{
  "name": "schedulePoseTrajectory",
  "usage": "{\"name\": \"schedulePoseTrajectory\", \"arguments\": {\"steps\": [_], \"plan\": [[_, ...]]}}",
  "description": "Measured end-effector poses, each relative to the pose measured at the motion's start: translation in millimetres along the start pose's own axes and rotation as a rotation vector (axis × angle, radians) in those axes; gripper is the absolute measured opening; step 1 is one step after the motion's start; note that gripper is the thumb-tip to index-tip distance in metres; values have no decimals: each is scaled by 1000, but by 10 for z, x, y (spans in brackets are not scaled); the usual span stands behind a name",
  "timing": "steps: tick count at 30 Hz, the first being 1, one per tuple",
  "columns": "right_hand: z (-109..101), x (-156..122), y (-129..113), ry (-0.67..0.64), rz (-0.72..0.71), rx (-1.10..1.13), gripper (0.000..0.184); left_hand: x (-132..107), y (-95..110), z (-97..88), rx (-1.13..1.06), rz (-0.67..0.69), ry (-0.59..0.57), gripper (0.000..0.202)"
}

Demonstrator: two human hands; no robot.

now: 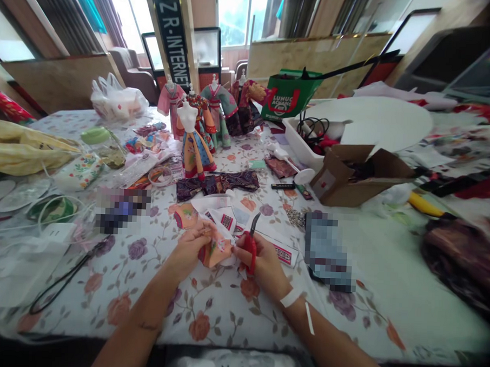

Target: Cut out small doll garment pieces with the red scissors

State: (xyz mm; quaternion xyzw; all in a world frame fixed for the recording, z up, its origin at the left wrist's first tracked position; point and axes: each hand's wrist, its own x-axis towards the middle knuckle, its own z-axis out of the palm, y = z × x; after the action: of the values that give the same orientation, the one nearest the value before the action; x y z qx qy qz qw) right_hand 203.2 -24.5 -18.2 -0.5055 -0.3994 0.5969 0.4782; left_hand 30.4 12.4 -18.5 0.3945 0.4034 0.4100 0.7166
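Note:
My left hand [194, 243] pinches a small orange piece of fabric [218, 248] with a floral print, just above the table. In my right hand [264, 256] are red-handled scissors [250, 247], their dark blades pointing up and away from me; its fingertips also touch the fabric's right edge. Strips of patterned trim [284, 254] on white backing lie beyond and right of my hands. Another orange fabric piece [184, 216] rests behind my left hand. Farther back, a white doll-sized mannequin [188, 116] wears an orange and blue skirt [194, 151].
Behind the skirted mannequin stand several small dressed figures [216, 104]. A folded dark patterned cloth [216, 183] lies before them. At right are an open cardboard box [351, 177], a white bin [303, 143] and a green bag [289, 96]. Cables and a lidded jar [104, 147] crowd the left.

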Motion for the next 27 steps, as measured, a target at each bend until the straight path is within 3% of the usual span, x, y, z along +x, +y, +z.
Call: {"name": "schedulePoseTrajectory", "arguments": {"steps": [5, 8, 18, 22, 27], "plan": [[0, -5, 4, 1, -64, -82, 21, -31, 15, -8, 64, -114, -126, 22], [0, -8, 4, 10, -83, -99, 21, -36, -8, -10, 107, -78, -153, 19], [36, -39, 5, -40, -9, -77, 19, -66, 17, 73, 83, 58, 69, 25], [39, -35, 10, -49, -21, -86, 18, -82, 37, 106, 94, 81, 26, 27], [25, -18, 9, -40, -58, -89, 14, -53, -3, 76, 88, -9, 8, 19]]}}
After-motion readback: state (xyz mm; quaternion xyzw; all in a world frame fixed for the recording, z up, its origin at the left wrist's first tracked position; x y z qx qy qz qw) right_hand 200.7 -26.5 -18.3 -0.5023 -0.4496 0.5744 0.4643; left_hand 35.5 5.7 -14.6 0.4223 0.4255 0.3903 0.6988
